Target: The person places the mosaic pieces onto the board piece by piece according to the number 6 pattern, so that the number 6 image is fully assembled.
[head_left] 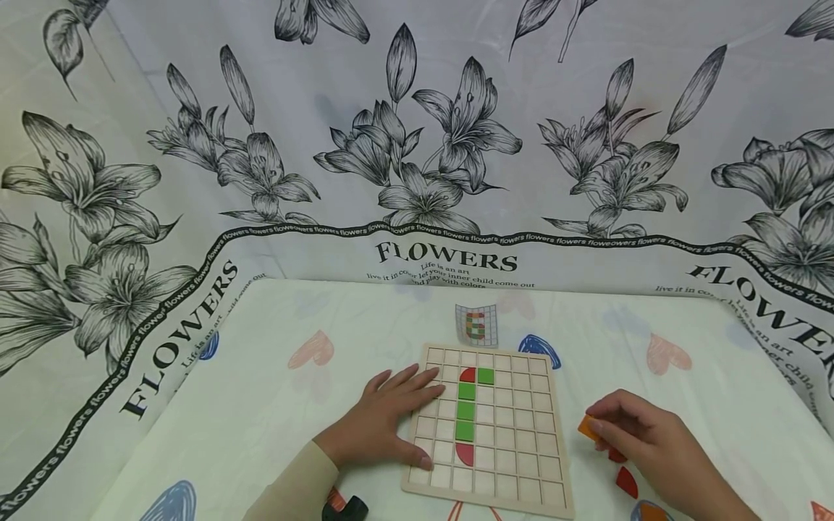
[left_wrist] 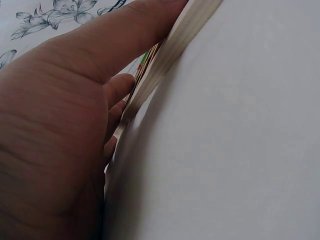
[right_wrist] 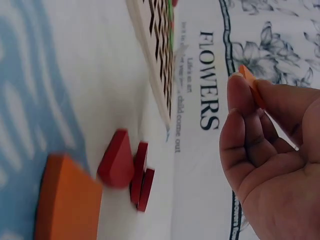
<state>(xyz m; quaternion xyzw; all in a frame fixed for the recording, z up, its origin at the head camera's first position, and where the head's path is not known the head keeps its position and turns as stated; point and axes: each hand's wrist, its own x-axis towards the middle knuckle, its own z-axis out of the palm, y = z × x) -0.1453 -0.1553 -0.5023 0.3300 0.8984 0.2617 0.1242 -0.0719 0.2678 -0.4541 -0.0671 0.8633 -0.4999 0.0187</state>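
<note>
Right hand, pinching one orange piece; left hand, fingers spread, resting on the nine-o'clock side of one wooden grid board, tabletop item, lying at nine o'clock from the orange piece.

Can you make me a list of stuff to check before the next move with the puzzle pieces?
1. Orange piece pinched by the right hand: ok.
2. Left hand resting on the left side of the wooden board: ok.
3. Orange piece on the board: not ok, it's held off to the right; only green squares and red corner pieces sit in the grid.
4. Pattern card uncovered, just past the board: ok.
5. Every tiny shape on the card readable: cannot tell, too small.
6. Loose red pieces near the right hand: ok.
</note>
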